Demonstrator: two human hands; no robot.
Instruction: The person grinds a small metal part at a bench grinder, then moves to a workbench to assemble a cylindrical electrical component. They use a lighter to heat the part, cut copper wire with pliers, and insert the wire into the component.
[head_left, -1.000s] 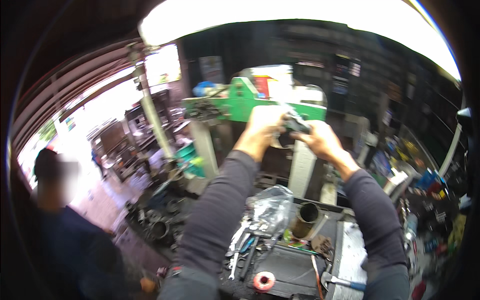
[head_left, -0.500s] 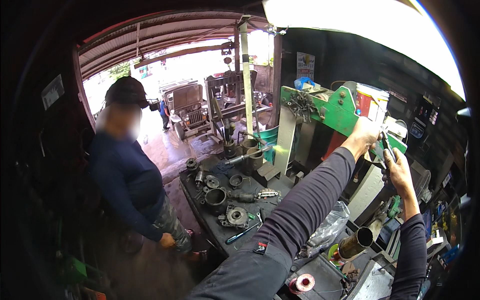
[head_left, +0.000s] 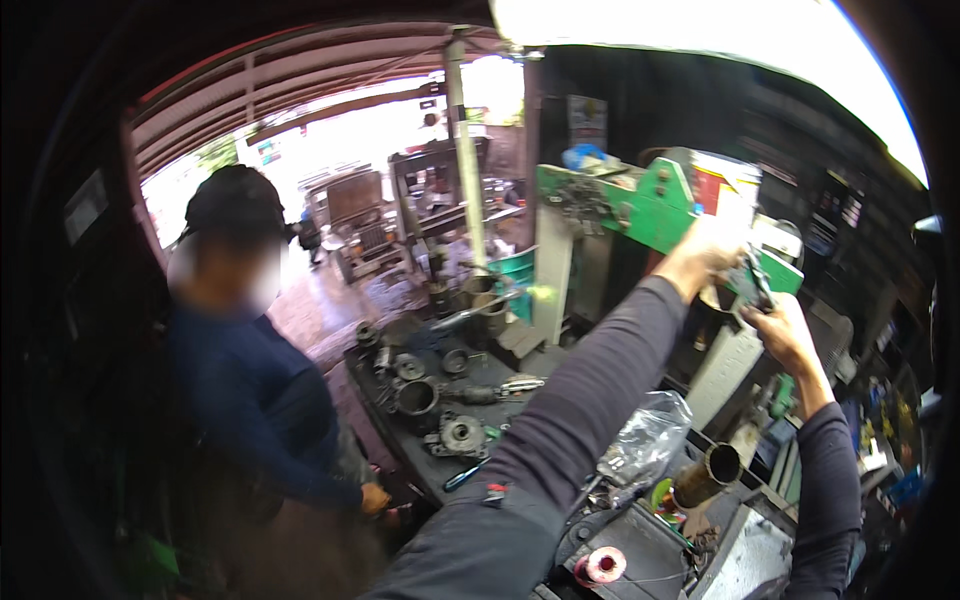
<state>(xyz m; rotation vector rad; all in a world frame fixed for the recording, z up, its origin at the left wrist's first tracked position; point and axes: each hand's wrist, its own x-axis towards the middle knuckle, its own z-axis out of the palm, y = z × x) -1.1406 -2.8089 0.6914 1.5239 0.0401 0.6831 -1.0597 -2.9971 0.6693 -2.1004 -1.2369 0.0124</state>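
Observation:
In front of a green steel press frame (head_left: 660,200), my left hand (head_left: 715,250) and my right hand (head_left: 775,325) grip a narrow, dark metal tool (head_left: 757,280), whose exact kind I cannot make out. My left hand is higher, at its upper end; my right hand is on its lower end. A red and white bucket (head_left: 725,185) stands just behind them on the frame. Below my arms are a metal cylinder (head_left: 705,478), a crumpled clear plastic bag (head_left: 642,445) and a red wire spool (head_left: 602,566).
A co-worker (head_left: 250,380) in dark blue stands at the left beside a bench (head_left: 395,435) with several metal parts. Behind are a teal drum (head_left: 515,285), an old vehicle (head_left: 355,225) in the bright doorway and a white post (head_left: 462,150). Cluttered tools (head_left: 880,460) fill the right.
Since a second ago my view has swung left, bringing the co-worker and bench fully into sight. My hands now sit farther right in the picture, still gripping the dark tool.

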